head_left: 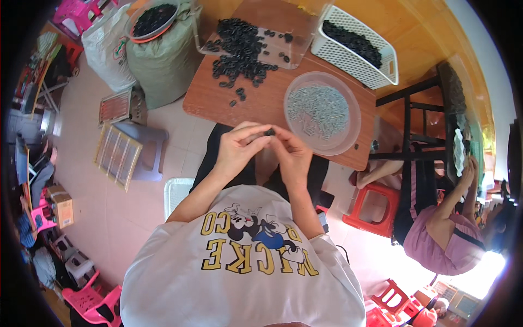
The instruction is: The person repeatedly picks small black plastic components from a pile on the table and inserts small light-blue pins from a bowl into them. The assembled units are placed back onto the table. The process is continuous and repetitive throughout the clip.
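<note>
Just off the front edge of the brown table (261, 101), my two hands meet over my lap. A small black part (269, 132) sits at the fingertips where they come together. My left hand (238, 149) pinches it from one side, and the fingers of my right hand (293, 155) close on it from the other. Its exact kind is too small to tell. Beyond my hands lies a spread pile of similar small black parts (245, 52). To their right, a round clear tub (353, 117) holds many small silvery screws (321, 109).
A white perforated basket (389, 73) of black parts stands at the back right. Left of the table are a stuffed sack (163, 71) with a bowl on top, a grey stool (152, 150) and a wooden frame (117, 158). Another person (444, 234) sits at the right beside a red stool (376, 210).
</note>
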Demonstrator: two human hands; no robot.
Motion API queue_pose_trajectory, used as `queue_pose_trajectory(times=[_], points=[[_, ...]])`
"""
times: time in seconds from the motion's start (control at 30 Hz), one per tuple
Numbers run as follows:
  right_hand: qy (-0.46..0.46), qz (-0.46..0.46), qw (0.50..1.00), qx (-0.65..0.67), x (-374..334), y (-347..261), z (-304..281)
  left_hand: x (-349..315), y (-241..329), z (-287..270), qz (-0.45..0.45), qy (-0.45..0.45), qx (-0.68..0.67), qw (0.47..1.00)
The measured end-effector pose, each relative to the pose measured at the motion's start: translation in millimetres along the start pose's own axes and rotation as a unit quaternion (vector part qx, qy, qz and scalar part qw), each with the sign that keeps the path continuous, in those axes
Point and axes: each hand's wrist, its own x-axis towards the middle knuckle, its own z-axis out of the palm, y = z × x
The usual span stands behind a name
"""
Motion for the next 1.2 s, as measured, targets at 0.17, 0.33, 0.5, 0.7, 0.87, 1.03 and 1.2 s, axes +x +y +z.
queue_pose_trajectory(times=[0.17,0.33,0.5,0.7,0.87,1.03,1.2], points=[[0.023,-0.075,0.985,-0.154,2.6,-32.9,-6.5,3.6,-3.6,-11.4,-0.039,0.099,-0.053,0.993],[0.24,-0.406,0.862,-0.183,50.4,-144.8,-41.1,11.2,-13.7,-48.5,-0.062,0.122,0.034,0.99],[0.269,-0.392,0.82,-0.318,146.1,-181.0,-106.8,33.3,-28.2,-86.2,-0.035,0.18,0.216,0.959],[0.193,-0.308,0.891,-0.271,108.4,-94.1,-66.1,56.7,-23.0,-79.1,0.07,0.145,0.477,0.864],[0.099,-0.19,0.947,-0.24,35.8,-29.8,-29.2,63.2,-31.5,-78.0,0.119,0.123,0.544,0.822],[-0.01,-0.118,0.972,-0.202,-7.5,15.9,-8.4,57.5,-31.5,-65.9,0.024,0.074,0.423,0.903],[0.06,-0.055,0.991,-0.11,-10.4,29.0,-14.4,23.2,-23.5,-22.1,-0.122,0.011,0.14,0.983]])
